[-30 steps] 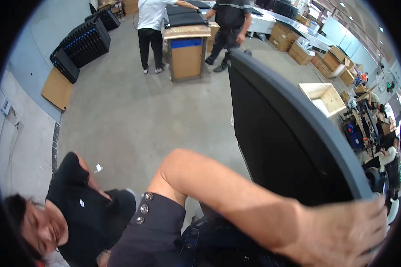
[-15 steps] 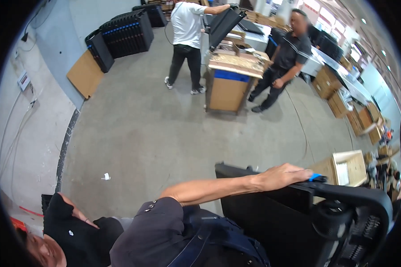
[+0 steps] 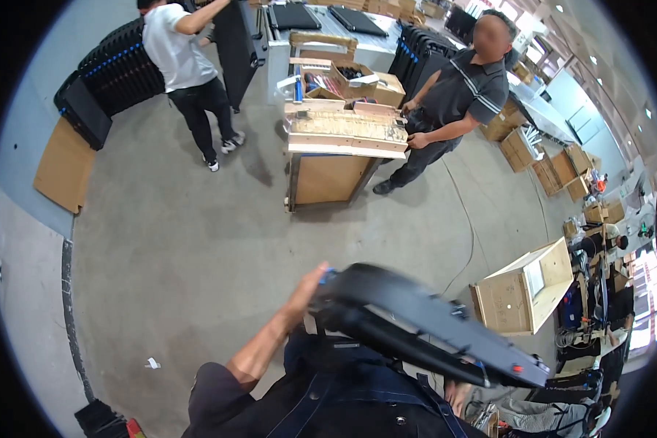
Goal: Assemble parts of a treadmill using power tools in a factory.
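A black flat machine with a thick rounded frame (image 3: 416, 314), like a walking pad, is tilted across my front, its right end lower than its left. My left hand (image 3: 304, 293) grips its upper left end beside a small blue piece. Motion blurs that end a little. My right hand (image 3: 456, 394) shows only in part below the machine's right half, close to its lower edge. Its fingers are mostly hidden, so I cannot see whether they grip. A small red spot (image 3: 517, 369) marks the low right end of the machine.
A wooden workbench (image 3: 347, 142) with boxes on it stands ahead, a person (image 3: 456, 95) at its right. Another person (image 3: 182, 73) handles a black panel (image 3: 239, 58) at far left, near stacked panels (image 3: 124, 66). An open wooden crate (image 3: 504, 303) sits right; a cable (image 3: 463, 255) crosses the floor.
My left hand and the machine have swung left across my front, and the machine is now tilted. The far person has moved left with the panel. The person at lower left has left view.
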Tool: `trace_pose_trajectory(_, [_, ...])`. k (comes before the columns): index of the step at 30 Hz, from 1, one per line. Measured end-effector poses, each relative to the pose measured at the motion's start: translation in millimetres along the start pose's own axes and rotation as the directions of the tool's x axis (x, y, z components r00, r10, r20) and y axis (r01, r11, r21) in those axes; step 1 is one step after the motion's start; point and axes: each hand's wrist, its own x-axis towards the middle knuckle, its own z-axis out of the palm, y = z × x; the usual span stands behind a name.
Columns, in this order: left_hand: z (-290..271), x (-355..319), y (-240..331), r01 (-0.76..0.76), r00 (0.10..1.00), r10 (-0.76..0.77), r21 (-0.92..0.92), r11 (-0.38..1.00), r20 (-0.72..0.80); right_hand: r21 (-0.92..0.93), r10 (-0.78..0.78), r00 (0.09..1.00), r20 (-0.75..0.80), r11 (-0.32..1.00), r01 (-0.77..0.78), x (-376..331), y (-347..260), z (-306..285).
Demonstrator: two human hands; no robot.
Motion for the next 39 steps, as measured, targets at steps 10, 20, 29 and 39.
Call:
trace_pose_trajectory(10, [-156, 144, 27, -0.153, 0.941, 0.133, -0.043, 0.987, -0.31, 0.038, 0.192, 0.956, -0.221, 0.981, -0.188, 251, 70, 55])
trace_pose_trajectory(20, [-201, 294, 12, -0.383, 0.77, 0.239, -0.129, 0.915, -0.591, -0.202, 0.306, 0.925, -0.227, 0.914, -0.352, 502, 119, 24])
trace_pose_trajectory(29, [-162, 395, 76, -0.533, 0.599, 0.421, 0.054, 0.845, -0.681, -0.403, 0.137, 0.767, -0.627, 0.786, -0.47, 512, 104, -27])
trace_pose_trajectory(39, [-204, 429, 92, -0.14, 0.823, 0.287, 0.315, 0.939, -0.49, -0.16, 0.315, 0.395, -0.863, 0.571, -0.805, 19, 255, -41])
